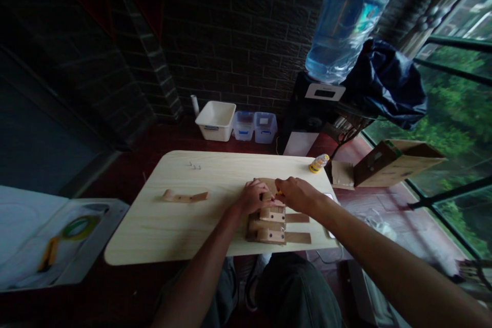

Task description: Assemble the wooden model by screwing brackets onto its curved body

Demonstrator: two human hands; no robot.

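Note:
A brown box-like piece [251,230], wood or cardboard, stands on the table in front of me. Curled brown strips [271,236] with dark round fasteners sit along it, and flat strip ends [299,238] stick out to its right. My left hand [254,196] is closed over the far end, its fingers holding a brown strip [266,196] against the piece. Right beside it, my right hand [292,192] is wrapped round a small yellow-handled tool [279,192]; its tip is hard to make out. Further left lies a loose bent brown strip [186,198] with small dark dots.
Several tiny metal parts [195,166] lie at the table's [154,233] far left. A clear container with yellow ends [319,163] stands at the far right corner. Behind are plastic bins [216,128] and a water dispenser [307,113]; an open white case [69,241] is left.

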